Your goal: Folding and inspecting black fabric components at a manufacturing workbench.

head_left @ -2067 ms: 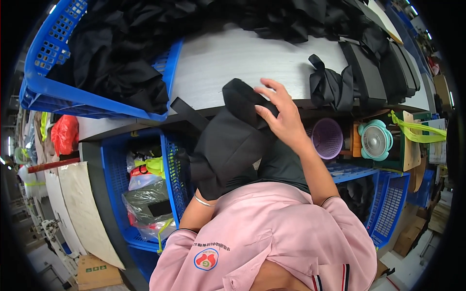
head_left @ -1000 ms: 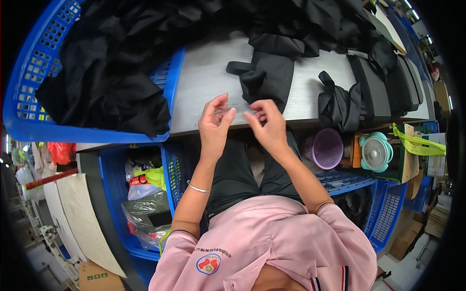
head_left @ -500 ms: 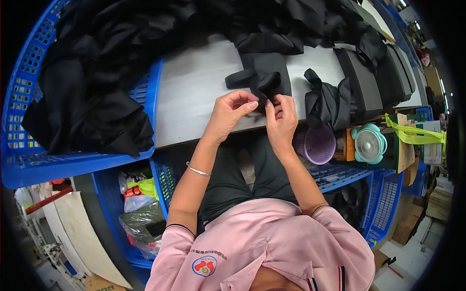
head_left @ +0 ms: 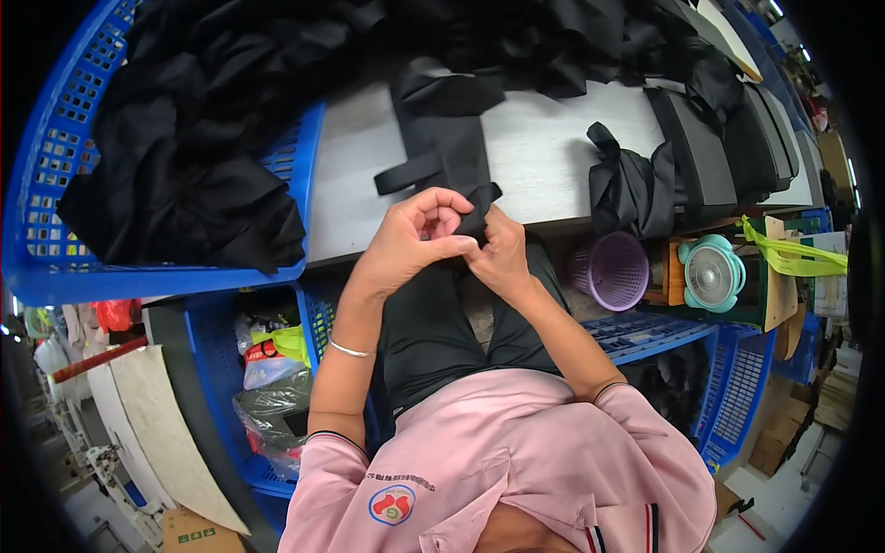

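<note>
A black fabric piece with strap-like loops (head_left: 452, 143) stretches from the table's middle toward me, its near end hanging past the front edge. My left hand (head_left: 415, 235) is closed at that near end, its thumb and fingers pinching the cloth. Beside it, touching at the fingertips, my right hand (head_left: 502, 253) also pinches the same end. One loop sticks out leftward above my left hand; another bit of strap shows between the hands. Exactly what the fingertips grip is partly hidden by the fingers.
Left of the table (head_left: 346, 175), a blue crate (head_left: 166, 288) overflows with black cloth (head_left: 184, 175). More black cloth lies along the back. To the right are a folded black piece (head_left: 636, 189) and dark boxy stacks (head_left: 696, 157). Below sit a purple basket (head_left: 616, 272) and a small fan (head_left: 713, 275).
Both hands have come nearer my body and slightly left, drawing the fabric piece's near end over the table's edge. The hands are now closer together.
</note>
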The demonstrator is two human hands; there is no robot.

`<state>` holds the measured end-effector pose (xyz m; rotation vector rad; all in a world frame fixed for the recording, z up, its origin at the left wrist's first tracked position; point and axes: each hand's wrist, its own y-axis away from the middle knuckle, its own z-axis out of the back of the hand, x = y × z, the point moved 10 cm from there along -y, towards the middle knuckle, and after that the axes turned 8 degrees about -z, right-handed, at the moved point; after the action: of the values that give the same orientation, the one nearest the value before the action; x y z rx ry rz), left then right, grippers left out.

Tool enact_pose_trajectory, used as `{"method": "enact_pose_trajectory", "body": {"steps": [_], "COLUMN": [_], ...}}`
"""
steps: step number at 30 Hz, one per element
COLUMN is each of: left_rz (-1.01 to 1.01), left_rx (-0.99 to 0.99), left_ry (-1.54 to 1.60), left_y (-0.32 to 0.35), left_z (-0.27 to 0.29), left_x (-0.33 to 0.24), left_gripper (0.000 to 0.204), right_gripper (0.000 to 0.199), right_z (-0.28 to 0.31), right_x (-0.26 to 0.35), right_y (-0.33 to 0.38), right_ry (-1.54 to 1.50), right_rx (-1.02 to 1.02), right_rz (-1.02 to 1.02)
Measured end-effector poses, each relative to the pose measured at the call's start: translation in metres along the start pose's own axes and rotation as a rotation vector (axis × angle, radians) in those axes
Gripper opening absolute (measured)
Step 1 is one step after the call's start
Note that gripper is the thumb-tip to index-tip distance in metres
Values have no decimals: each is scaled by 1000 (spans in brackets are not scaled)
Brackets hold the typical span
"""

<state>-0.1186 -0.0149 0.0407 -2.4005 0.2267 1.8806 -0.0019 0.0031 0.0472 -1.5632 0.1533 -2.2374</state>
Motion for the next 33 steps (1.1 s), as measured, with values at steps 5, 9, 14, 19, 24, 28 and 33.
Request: {"method": "enact_pose_trajectory", "body": {"steps": [5,9,14,19,24,28,33], "left_rz": [-306,-514,-472,-390,-346,-394,-446], "left_rx": [-256,-755,-901,-804,-726,-713,-818], "left_ry": [-435,-568,-529,-593,-618,-481,-460], "left_y": [28,54,60,48,43,37,58], "left_z": [53,100,83,61,79,58,48], "left_x": [-12,-43,-29,3,-4,-10,-12], "left_gripper": [17,16,28,35,48,50,54], "right_gripper": [12,7,11,25,32,31,42], "right_z": [-7,32,36,16,59,121,274], "right_x": [3,-11,-11,-7,-28,10,-18], "right_y": [-6,-29,-22,-9,-35,-20,-14], "right_ry": [261,477,285,364,305,546,932], "right_rx": [82,-152,-182,-114,-189,-355,-791], "right_rz": [108,75,35,81,37,181,0]}}
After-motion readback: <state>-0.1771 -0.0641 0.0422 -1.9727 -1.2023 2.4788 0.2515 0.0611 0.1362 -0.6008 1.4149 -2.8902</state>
